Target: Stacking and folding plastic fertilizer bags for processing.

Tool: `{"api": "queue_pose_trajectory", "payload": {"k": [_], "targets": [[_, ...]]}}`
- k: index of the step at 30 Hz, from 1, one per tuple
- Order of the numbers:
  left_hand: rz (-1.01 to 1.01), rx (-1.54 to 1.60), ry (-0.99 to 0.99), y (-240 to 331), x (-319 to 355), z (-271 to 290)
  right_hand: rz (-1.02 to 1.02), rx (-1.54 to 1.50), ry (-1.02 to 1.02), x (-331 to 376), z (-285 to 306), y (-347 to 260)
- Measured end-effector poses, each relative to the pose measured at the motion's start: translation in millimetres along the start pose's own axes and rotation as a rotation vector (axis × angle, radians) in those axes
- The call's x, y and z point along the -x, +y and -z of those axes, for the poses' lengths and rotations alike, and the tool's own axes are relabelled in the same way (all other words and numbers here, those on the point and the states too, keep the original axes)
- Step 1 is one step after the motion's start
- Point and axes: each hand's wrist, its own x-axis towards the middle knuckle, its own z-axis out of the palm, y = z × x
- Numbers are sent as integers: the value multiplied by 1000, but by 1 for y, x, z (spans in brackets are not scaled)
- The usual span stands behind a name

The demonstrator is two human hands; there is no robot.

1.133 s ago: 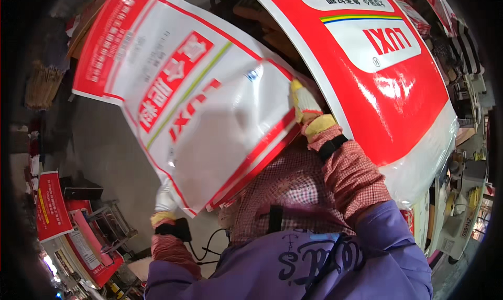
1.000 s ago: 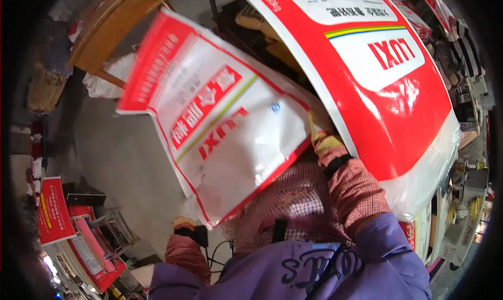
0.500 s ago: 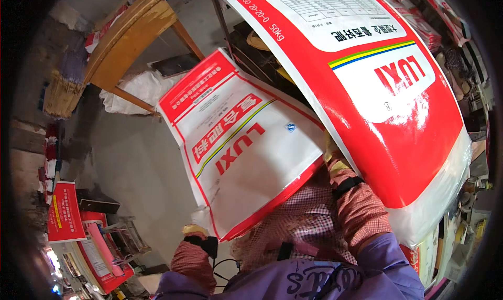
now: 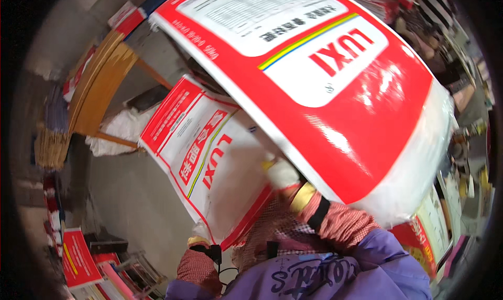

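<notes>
A white and red printed woven sack (image 4: 230, 179) hangs flat and slanted in front of me. My left hand (image 4: 199, 233), in a pale glove, is closed on its lower left corner. At the sack's right side is my right hand (image 4: 283, 175), in a white and yellow glove. Motion smears its fingers, so their grip is unclear. Just beyond that hand rises a larger stack of red and white sacks (image 4: 335, 137), whose left edge covers part of the hanging sack. Clear plastic (image 4: 419, 169) shows at the stack's near right end.
A curved wooden chair or stool (image 4: 105, 85) stands at the far left, with a white crumpled bag (image 4: 123, 129) by its legs. Grey floor (image 4: 126, 195) lies left of the hanging sack. A red printed sheet (image 4: 81, 258) is at the lower left. Clutter lines the right side.
The view has turned, so the stack and the chair sit further left and the chair lower. My right hand has shifted left along the stack's edge. My left hand keeps the same corner.
</notes>
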Motion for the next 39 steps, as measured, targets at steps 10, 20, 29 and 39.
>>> {"api": "queue_pose_trajectory", "payload": {"k": [10, 20, 29, 39], "targets": [[-294, 448, 588, 145, -33, 189, 536, -337, -720, 164, 153, 66], [-1367, 416, 734, 437, 85, 294, 562, -767, -14, 196, 178, 175], [-1027, 1049, -170, 450, 72, 337, 308, -665, 808, 144, 241, 168], [-1052, 1009, -463, 440, 57, 384, 322, -527, 236, 140, 279, 113]]}}
